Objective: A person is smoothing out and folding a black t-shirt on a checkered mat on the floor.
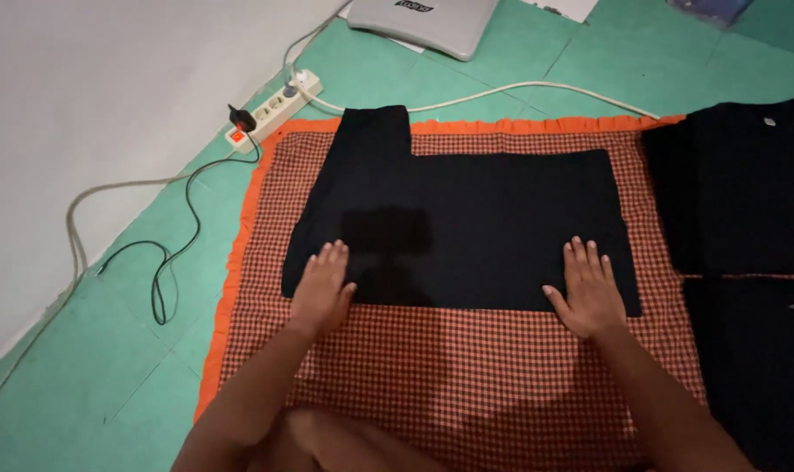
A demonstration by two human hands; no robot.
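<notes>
A black garment (467, 218) lies flat on a red checked cloth (467, 376) with an orange frilled border; one part of it sticks out toward the far left. My left hand (321, 288) rests palm down on the garment's near left edge, fingers spread. My right hand (589, 293) presses flat on the near right corner of the garment. Neither hand grips anything.
More black clothes (738, 192) lie stacked at the right, partly on the cloth. A white power strip (275, 107) with a black plug and cables sits on the green tiled floor at the far left. A grey flat device (423, 22) lies beyond it by the white wall.
</notes>
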